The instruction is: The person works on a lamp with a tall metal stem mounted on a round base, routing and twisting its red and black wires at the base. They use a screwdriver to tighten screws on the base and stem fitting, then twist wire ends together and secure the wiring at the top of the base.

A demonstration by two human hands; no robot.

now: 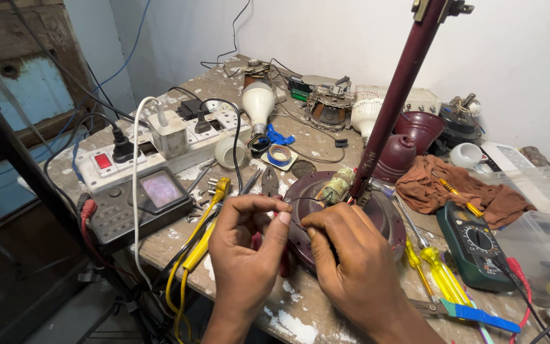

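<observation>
Hands meet over the dark maroon fan motor housing (377, 220) at the front edge of the worktop (224, 79): left hand (246, 245) w/ thumb & forefinger pressed together on a thin dark wire (307, 199), right hand (351, 261) pinching the same wire just beside it, fingers curled. Maroon down-rod (393, 102) rises tilted from the housing; yellow-handled screwdrivers (437, 274) & green multimeter (475, 245) lie to the right, white power strip (160, 143) & dark meter box (138, 204) to the left.
</observation>
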